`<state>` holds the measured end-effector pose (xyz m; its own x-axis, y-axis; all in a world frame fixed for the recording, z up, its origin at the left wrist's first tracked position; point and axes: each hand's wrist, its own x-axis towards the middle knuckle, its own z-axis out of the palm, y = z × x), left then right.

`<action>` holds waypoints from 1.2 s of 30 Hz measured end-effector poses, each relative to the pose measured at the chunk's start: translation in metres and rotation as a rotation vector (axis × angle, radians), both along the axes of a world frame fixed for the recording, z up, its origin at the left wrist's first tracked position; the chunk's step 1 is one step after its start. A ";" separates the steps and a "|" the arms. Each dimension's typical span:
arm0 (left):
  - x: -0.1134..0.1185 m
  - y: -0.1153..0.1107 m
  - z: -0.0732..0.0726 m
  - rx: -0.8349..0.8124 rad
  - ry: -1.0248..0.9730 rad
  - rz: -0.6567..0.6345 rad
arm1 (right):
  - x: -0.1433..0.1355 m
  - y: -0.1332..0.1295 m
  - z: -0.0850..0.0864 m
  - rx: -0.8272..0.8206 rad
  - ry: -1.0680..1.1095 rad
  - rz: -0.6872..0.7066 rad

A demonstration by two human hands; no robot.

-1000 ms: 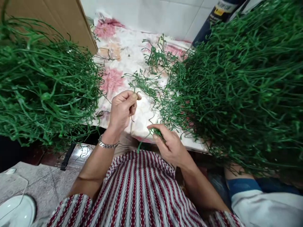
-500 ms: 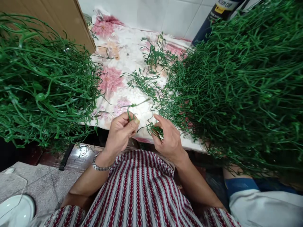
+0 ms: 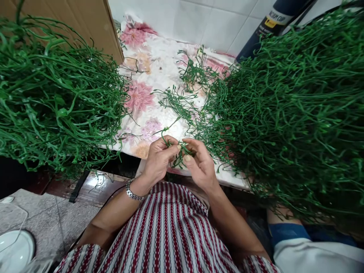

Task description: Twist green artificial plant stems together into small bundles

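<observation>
Your left hand (image 3: 159,159) and right hand (image 3: 200,165) both pinch 1 green sprig (image 3: 174,147); it looks light and springy, so grip its stem.

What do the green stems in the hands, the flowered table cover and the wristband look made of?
Green stems: probably moulded plastic; uniform colour, slight sheen, springy curls like those in the big pile. Both the left hand and the right hand pinch them. Flowered cover: printed cloth or vinyl, softly wrinkled; hard to tell which. Wristband: metal links, bright silvery glint.
</observation>
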<state>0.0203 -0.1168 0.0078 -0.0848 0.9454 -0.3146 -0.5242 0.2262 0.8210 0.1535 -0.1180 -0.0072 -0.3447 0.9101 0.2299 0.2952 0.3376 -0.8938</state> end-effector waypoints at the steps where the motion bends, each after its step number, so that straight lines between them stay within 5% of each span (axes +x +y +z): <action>1: 0.001 0.004 0.001 0.015 0.019 -0.031 | 0.002 0.003 0.001 -0.043 0.021 -0.022; 11: 0.005 0.027 -0.003 0.193 0.249 -0.151 | 0.017 0.029 0.024 0.224 -0.176 -0.085; 17: -0.008 0.031 0.004 0.344 0.590 -0.297 | 0.020 0.036 0.026 0.195 -0.147 0.063; 28: 0.002 0.031 -0.006 0.324 0.227 -0.276 | 0.013 0.033 0.018 0.326 -0.224 -0.049; 36: -0.010 0.025 0.001 0.349 0.477 -0.344 | 0.014 0.029 0.014 0.412 -0.271 0.038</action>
